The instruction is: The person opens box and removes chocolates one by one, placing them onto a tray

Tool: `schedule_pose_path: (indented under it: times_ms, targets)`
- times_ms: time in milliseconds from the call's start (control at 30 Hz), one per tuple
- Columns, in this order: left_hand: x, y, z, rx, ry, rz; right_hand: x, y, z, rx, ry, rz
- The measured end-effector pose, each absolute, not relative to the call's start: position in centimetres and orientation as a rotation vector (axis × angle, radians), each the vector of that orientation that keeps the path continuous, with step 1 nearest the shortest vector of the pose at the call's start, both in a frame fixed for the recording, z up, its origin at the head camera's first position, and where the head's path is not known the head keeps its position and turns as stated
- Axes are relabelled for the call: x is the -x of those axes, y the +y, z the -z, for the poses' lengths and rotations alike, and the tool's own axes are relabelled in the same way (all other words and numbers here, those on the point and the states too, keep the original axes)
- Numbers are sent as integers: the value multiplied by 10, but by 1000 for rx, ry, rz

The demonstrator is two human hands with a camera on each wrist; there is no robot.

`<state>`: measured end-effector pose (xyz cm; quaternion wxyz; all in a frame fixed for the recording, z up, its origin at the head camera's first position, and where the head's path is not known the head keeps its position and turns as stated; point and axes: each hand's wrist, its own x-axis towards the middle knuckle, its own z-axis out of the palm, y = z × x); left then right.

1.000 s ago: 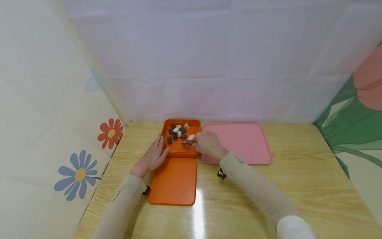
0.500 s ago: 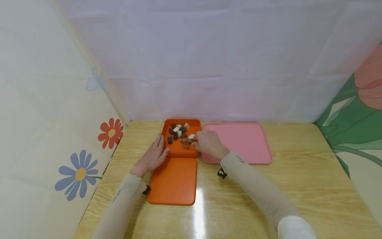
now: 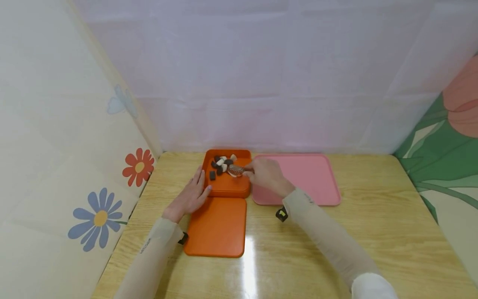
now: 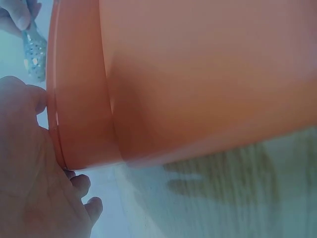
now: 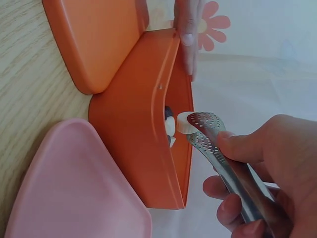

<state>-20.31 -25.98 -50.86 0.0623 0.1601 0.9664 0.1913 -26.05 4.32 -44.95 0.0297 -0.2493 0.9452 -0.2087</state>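
Observation:
My right hand (image 3: 267,176) grips metal tongs (image 5: 223,156) with perforated ends. In the right wrist view their tips pinch a thick white round piece (image 5: 185,123) just above the rim of an orange box (image 3: 228,193). Inside that box lie several dark and white pieces (image 3: 220,161), with one dark square piece (image 3: 212,175) apart at the left. My left hand (image 3: 191,195) rests against the box's left side, fingers straight along the edge and thumb near the front corner. The left wrist view shows this hand (image 4: 34,163) at the box wall.
A flat orange lid (image 3: 216,228) lies directly in front of the box. To the right is a pink tray (image 3: 306,178) on the wooden table (image 3: 373,207). A pale cloth (image 3: 261,104) hangs behind, and a flower-printed panel (image 3: 101,218) stands at the left.
The tongs have shifted slightly up and back over the white piece that lay beside them. My right hand has moved a little right; my left hand has stayed in place.

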Motion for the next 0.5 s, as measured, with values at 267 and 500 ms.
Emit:
schedule_pose_path:
  times_ms: [267,500]
  targets:
    - [203,-258,508,-484,2925,-585,265,54,444,738,2932,701]
    - [203,-259,508,-477,2914,-584,270,67,438,736,2959,709]
